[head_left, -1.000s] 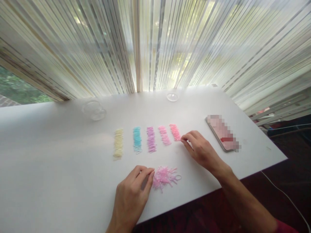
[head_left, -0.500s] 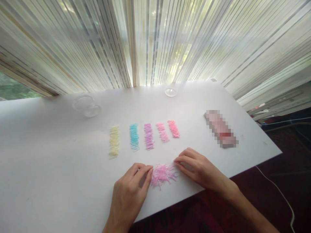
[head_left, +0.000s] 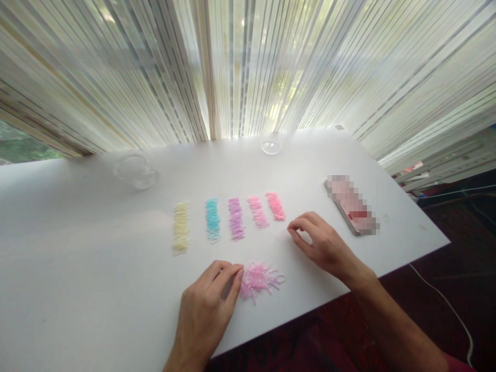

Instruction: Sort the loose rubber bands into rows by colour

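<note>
A loose heap of pink and lilac small elastic bands [head_left: 259,281] lies near the table's front edge. My left hand [head_left: 211,297] is at its left side, thumb and index finger pinched against the heap's edge. My right hand [head_left: 321,243] hovers up and right of the heap, fingertips pinched together; whatever is between them is too small to make out. Beyond the hands lie neat rows of bands: a yellow row [head_left: 180,228], a blue row [head_left: 213,220], a purple row [head_left: 236,219], a pink row [head_left: 258,211] and a coral row [head_left: 276,206], nearest my right fingertips.
On the white table [head_left: 96,268], a clear round container [head_left: 135,170] stands at the back left and a small clear dish [head_left: 270,147] at the back middle. A pink phone-shaped item [head_left: 351,204], partly blurred, lies at the right. Striped curtains [head_left: 240,67] hang behind the table.
My right hand has moved away from the heap's right side, up and right toward the coral row, its fingers pinched. My left hand stays at the heap.
</note>
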